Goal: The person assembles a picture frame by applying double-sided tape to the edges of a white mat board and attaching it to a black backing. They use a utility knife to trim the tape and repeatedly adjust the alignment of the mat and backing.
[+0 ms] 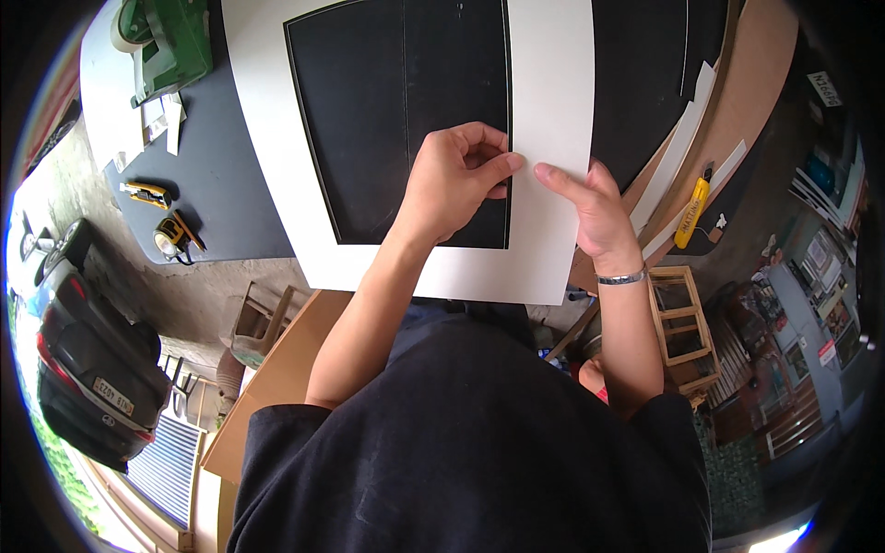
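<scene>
One left hand (444, 184) and one right hand (603, 217) pinch one white frame (551, 83) between fingers (564, 185).

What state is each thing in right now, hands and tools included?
White frame: held at its right border.
Left hand: fingers curled, thumb at the frame's inner edge.
Right hand: holding the outer edge, thumb on top.
Green tape dispenser: fitted with a roll.
Left yellow cutter: lying down, blade unclear.
Tape measure: lying on the dark table.
Right yellow cutter: lying down, blade unclear.
</scene>
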Tool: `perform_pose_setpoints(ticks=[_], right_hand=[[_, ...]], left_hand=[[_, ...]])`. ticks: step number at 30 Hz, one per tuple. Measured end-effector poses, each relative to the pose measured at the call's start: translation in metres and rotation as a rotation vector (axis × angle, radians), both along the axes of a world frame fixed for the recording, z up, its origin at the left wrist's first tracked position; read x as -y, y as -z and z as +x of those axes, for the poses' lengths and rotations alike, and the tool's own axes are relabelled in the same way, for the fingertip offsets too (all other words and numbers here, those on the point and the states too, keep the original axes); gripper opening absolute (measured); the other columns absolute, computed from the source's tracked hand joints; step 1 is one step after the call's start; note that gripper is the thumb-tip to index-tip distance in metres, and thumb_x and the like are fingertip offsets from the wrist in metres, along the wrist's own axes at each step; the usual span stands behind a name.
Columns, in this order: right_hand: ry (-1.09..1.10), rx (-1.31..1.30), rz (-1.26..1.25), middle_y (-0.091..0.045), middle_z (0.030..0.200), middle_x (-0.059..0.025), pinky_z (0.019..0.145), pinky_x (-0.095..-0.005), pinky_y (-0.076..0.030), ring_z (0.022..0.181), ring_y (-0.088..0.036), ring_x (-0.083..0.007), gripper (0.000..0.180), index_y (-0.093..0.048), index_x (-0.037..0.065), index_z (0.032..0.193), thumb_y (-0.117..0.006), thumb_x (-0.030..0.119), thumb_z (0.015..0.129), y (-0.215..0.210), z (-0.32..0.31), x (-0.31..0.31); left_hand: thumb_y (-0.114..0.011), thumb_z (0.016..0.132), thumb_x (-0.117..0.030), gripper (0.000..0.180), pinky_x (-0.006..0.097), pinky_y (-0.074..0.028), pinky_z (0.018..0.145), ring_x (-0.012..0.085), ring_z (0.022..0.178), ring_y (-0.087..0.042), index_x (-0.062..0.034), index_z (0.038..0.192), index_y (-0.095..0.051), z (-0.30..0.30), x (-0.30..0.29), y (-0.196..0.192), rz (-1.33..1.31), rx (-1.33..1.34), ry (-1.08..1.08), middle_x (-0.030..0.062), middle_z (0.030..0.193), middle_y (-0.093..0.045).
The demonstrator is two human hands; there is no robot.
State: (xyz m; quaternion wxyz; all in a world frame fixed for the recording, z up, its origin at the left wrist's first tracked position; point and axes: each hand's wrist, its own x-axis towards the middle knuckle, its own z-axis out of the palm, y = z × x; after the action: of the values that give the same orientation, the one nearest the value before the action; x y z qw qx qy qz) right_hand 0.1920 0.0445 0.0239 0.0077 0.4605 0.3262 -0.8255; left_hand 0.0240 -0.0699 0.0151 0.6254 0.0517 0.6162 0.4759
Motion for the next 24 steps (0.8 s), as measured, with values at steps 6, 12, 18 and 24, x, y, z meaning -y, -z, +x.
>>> perform_pose_setpoints(ticks=[6,12,18,24], right_hand=[[-0.004,0.033,-0.063,-0.071,0.114,-0.0085,0.091,-0.0304,-0.053,0.105,-0.067,-0.0153,0.034,-0.066,-0.002,0.123,-0.074,0.009,0.091,-0.005,0.015,0.018],[0.035,0.247,-0.010,-0.069,0.123,-0.0136,0.095,-0.0398,-0.053,0.110,-0.068,-0.0234,0.041,-0.064,-0.004,0.128,-0.073,0.004,0.089,0.012,0.058,-0.007],[-0.061,0.182,0.053,-0.059,0.138,-0.0148,0.104,-0.0385,-0.047,0.122,-0.059,-0.0242,0.050,-0.050,-0.004,0.142,-0.067,0.016,0.099,0.026,0.046,-0.009],[-0.149,0.134,0.033,-0.056,0.141,-0.0123,0.107,-0.0383,-0.044,0.125,-0.056,-0.0236,0.052,-0.048,-0.003,0.144,-0.067,0.016,0.099,0.004,0.051,0.008]], left_hand=[[-0.073,0.093,-0.008,0.014,0.025,-0.061,0.067,0.0097,0.079,-0.068,0.0033,0.100,-0.070,-0.001,0.002,-0.004,-0.018,-0.022,-0.018,0.0069,0.090,-0.071],[-0.071,0.076,-0.006,0.015,0.036,-0.056,0.066,0.0243,0.068,-0.070,0.0024,0.088,-0.074,0.005,-0.002,-0.004,0.143,-0.361,0.174,0.0160,0.074,-0.071],[-0.075,0.073,0.000,0.012,0.032,-0.054,0.052,0.0196,0.055,-0.068,0.0068,0.080,-0.067,0.025,0.018,-0.007,0.125,-0.098,-0.123,0.0126,0.069,-0.069],[-0.076,0.071,0.004,0.013,0.034,-0.054,0.057,0.0236,0.060,-0.068,0.0061,0.080,-0.068,0.022,0.013,-0.007,0.132,-0.125,-0.148,0.0147,0.070,-0.069]])
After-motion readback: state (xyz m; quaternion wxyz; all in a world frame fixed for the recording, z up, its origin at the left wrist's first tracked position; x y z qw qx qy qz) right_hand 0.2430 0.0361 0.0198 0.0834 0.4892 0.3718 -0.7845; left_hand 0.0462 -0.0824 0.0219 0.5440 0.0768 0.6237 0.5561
